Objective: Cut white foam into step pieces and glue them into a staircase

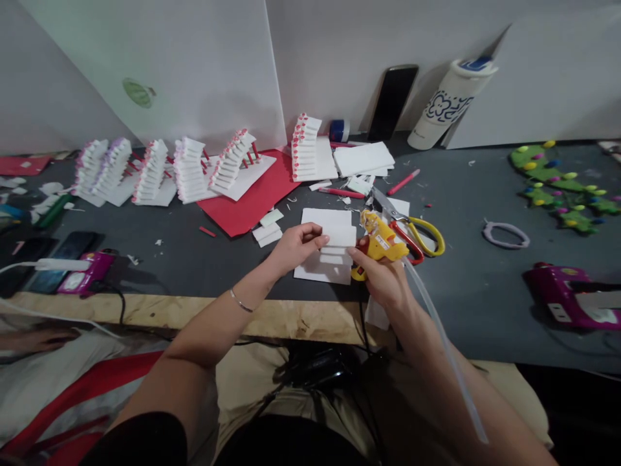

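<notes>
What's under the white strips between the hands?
A larger white card, on the dark table. Its near and far edges show. The strips and left hand hide part of its middle, so anything on it there can't be seen.

A black phone [394, 102] stands upright against the pale wall panel [334, 39], near a white tumbler [451, 103] with blue line patterns. At the right of the grey tabletop [466, 194] lie green flat cutouts [553, 178] dotted with yellow, purple and pink balls; nearer the front are a pale lilac ring [506, 234] and a glossy magenta power block [563, 294]. At the left, another magenta power block [87, 273], with white and black plugs in it, sits beside two dark slabs [65, 259]. A green oval picture [138, 93] marks the panel.
</notes>
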`<state>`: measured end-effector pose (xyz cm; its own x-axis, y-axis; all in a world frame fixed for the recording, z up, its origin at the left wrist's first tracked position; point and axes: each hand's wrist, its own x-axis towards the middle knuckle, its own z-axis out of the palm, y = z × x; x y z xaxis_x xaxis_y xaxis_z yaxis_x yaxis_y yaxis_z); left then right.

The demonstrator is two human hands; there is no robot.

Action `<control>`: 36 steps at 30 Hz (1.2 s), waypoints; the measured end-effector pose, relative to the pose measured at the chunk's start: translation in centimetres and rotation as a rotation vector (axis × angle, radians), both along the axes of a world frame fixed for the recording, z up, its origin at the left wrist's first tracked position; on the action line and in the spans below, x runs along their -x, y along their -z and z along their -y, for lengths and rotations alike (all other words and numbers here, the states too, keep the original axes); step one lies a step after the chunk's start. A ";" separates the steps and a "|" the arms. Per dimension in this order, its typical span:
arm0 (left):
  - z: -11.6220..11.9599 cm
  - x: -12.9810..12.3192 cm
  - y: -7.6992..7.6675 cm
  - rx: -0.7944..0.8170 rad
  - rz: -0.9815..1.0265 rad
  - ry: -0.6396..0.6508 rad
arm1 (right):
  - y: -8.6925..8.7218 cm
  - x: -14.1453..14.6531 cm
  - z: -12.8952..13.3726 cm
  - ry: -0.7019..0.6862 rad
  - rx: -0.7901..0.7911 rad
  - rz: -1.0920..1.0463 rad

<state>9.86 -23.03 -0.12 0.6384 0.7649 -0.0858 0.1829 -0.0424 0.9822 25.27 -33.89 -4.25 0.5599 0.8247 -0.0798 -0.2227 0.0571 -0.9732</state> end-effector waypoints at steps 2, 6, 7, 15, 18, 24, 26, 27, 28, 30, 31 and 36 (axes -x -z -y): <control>0.0 0.0 0.1 0.012 -0.001 -0.020 | 0.0 -0.1 0.2 -0.041 0.001 0.065; 0.0 0.0 0.1 0.069 0.026 -0.015 | -0.2 -0.2 0.5 -0.059 0.005 0.139; 0.0 -0.1 0.1 0.095 0.045 0.001 | -0.4 -0.2 0.5 -0.059 0.027 0.158; 0.5 0.0 -0.7 0.163 -0.020 -0.024 | -1.6 0.2 0.8 -0.116 0.124 0.156; 0.6 0.0 -0.9 0.154 -0.066 -0.037 | -1.7 0.2 0.8 -0.116 0.135 0.145; 0.5 0.0 -1.1 0.135 -0.081 -0.021 | -2.3 0.0 1.0 -0.146 0.147 0.175; 0.6 0.0 -1.1 0.146 -0.074 -0.017 | -2.3 -0.1 1.1 -0.140 0.152 0.202; 0.6 0.0 -1.1 0.153 -0.070 -0.019 | -2.2 -0.1 1.1 -0.133 0.151 0.215; 0.6 0.0 -1.1 0.160 -0.067 -0.024 | -2.1 -0.2 1.1 -0.125 0.144 0.227; 0.7 -0.1 -1.0 0.169 -0.066 -0.039 | -1.9 -0.2 1.1 -0.118 0.127 0.247; 0.7 -0.1 -1.0 0.172 -0.066 -0.049 | -1.9 -0.3 1.1 -0.125 0.124 0.257; 0.7 -0.2 -0.9 0.174 -0.067 -0.062 | -1.9 -0.3 1.1 -0.140 0.156 0.256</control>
<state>10.06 -23.77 0.76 0.5789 0.7726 -0.2609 0.2449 0.1404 0.9593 25.55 -35.04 -2.36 0.4605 0.8838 -0.0825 0.0348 -0.1108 -0.9932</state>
